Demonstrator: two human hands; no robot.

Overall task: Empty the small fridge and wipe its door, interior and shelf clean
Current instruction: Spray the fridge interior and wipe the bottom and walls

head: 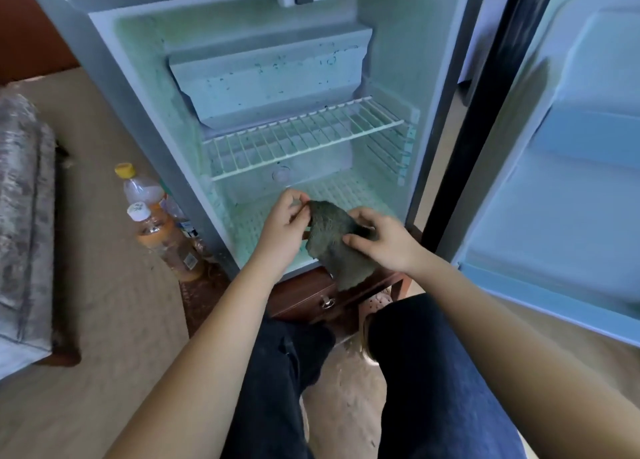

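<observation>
Cloth (332, 244), grey, hangs in front of the fridge (391, 60) bottom lip, above a wooden cabinet (304, 296). Left hand (284, 223) pinches its top edge; right hand (384, 240) fingers are curled round the other side. Door (554, 181) stands wide open at right. Bottles (156, 223) holding orange liquid stand on the floor, left. Wire shelf (301, 136) sits mid-height, freezer box (270, 77) above it.

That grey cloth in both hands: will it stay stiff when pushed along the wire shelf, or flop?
Probably floppy: the grey cloth sags below where the left hand and right hand hold it. Likely light, since a loose finger grip carries it. Its rough-looking surface should probably drag rather than slide on the wire shelf.
</observation>
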